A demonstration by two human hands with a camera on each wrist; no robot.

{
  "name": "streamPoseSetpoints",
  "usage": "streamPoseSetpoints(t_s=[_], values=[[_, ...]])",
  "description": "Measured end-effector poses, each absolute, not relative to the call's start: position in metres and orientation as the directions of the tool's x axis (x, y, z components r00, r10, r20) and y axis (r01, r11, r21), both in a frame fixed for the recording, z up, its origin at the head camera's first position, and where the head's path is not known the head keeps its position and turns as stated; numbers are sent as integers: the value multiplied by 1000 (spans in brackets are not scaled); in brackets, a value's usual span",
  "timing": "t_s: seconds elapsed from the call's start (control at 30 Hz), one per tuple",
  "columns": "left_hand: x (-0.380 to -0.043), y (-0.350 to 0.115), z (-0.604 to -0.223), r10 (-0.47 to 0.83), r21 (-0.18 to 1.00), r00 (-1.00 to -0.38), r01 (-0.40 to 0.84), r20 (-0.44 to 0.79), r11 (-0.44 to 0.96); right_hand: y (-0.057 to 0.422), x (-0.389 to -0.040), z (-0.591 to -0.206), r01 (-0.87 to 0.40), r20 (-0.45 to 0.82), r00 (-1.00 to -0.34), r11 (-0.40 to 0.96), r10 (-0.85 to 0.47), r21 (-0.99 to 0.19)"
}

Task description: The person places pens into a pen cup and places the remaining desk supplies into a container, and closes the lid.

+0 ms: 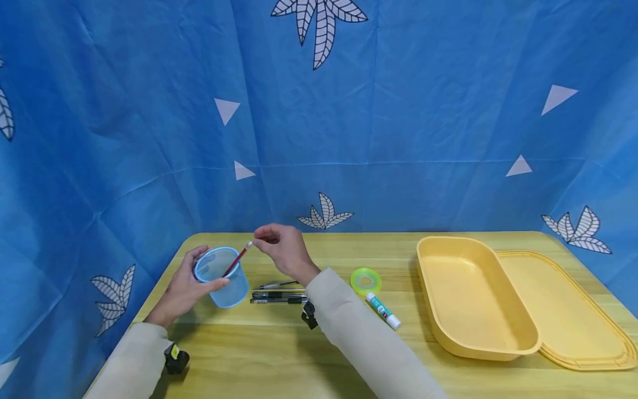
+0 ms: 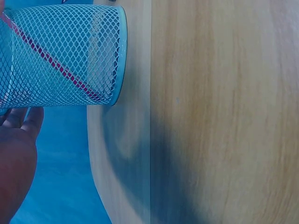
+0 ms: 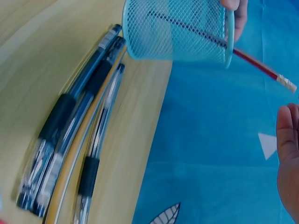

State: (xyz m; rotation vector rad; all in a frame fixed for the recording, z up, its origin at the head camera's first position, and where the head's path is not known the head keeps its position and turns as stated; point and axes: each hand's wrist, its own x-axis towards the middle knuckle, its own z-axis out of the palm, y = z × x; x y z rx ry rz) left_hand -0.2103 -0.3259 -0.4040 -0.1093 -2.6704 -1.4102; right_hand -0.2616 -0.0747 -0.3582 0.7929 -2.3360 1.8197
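My left hand (image 1: 185, 288) grips a light blue mesh pencil cup (image 1: 231, 291) round its side, thumb at the front near the rim. A red pencil (image 1: 238, 260) with a white eraser end leans inside the cup, its lower part visible through the mesh in the left wrist view. My right hand (image 1: 285, 249) is just beside the eraser end, fingers loosely bent. In the right wrist view a small gap shows between these fingers (image 3: 286, 130) and the pencil. Several pens (image 3: 70, 112) and a yellow pencil (image 3: 77, 149) lie together right of the cup.
A green-yellow tape roll (image 1: 365, 281) and a glue stick (image 1: 382, 311) lie right of the right forearm. Further right, a yellow tray (image 1: 433, 310) partly overlaps its flat yellow lid (image 1: 563, 310). A blue patterned cloth (image 1: 399, 122) hangs behind the wooden table (image 1: 259, 354).
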Motion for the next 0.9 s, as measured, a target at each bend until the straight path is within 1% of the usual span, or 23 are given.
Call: streamPoseSetpoints(t_s=[0.47, 0.7, 0.9], values=[[-212, -325, -405, 9, 806, -992, 108, 126, 582, -24, -274, -374, -411, 345, -889, 192, -302, -891], [-212, -326, -406, 17, 803, -991, 115, 129, 585, -6, -277, -380, -380, 321, -906, 193, -277, -905], [-211, -327, -405, 17, 797, -991, 120, 136, 591, 6, -279, -381, -376, 319, -913, 220, -253, -900]])
